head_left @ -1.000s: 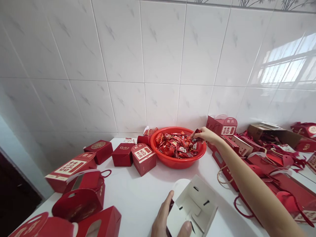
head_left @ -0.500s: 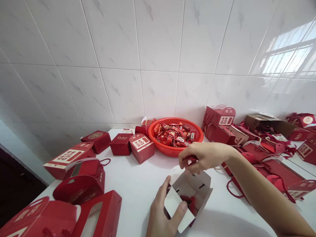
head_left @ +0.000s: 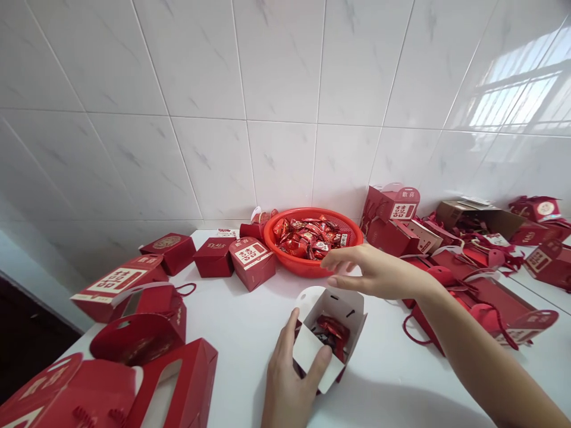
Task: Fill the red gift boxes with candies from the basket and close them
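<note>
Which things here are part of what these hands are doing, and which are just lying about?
In use:
left hand
right hand
open gift box
red-wrapped sweets
red plastic basket

Apparently just lying about:
closed gift boxes
windowed red box
brown carton

Left hand (head_left: 292, 371) clasping, thumb opposite fingers — right hand (head_left: 372, 270) open, palm down, fingers loosely bent

Tiled room, likely in a home, glossy marbled wall (head_left: 285, 65) (window reflected at right), white tabletop (head_left: 236, 333)
</note>
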Motion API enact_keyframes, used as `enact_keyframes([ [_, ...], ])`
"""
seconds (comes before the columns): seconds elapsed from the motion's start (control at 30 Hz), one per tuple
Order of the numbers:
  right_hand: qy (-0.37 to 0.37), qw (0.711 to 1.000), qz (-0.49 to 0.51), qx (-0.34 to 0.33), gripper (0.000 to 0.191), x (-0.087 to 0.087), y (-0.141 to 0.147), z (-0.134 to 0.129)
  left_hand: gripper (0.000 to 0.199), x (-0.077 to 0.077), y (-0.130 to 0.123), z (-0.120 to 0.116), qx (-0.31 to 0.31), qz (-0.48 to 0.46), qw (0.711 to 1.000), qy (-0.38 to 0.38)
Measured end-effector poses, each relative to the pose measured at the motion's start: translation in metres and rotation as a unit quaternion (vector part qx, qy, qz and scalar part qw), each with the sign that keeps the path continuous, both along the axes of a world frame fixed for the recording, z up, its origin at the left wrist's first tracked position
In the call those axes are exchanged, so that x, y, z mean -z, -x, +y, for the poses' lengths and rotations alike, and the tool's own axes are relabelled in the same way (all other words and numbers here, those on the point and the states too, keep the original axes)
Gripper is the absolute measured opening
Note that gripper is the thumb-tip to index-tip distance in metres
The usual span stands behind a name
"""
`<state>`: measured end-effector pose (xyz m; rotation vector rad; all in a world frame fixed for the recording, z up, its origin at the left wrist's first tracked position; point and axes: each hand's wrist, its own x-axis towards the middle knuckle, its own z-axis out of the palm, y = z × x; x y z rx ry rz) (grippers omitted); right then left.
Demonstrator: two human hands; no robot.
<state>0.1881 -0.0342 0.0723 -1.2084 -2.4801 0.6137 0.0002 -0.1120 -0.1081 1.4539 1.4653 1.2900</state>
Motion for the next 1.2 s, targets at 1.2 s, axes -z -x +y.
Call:
enact_keyframes([
  [1.2,0.121,0.922,0.336,0.150,0.057,0.149,0.003,-0.058,0.033,-0.012,0.014,-0.005,0.064,-0.008,0.992,-0.109],
])
